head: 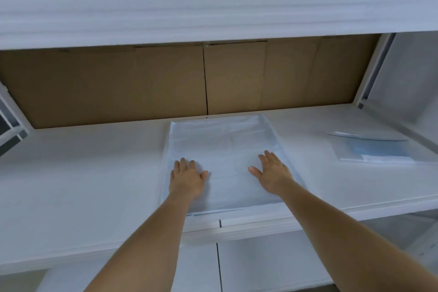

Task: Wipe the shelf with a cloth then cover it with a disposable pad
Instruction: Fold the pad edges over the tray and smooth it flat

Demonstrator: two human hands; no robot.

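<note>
A pale blue-white disposable pad (225, 142) lies spread flat on the white shelf (83, 173), reaching from the cardboard back to the front edge. My left hand (187, 176) rests flat on the pad's near left part, fingers straight. On the near right part my right hand (272, 172) presses flat, fingers spread. No cloth is in sight.
A clear plastic packet (376, 149) with a blue sheet inside lies on the shelf at the right. Brown cardboard (118, 85) forms the back wall. A white foam-covered shelf (213, 9) hangs above, and another level (260, 265) sits below.
</note>
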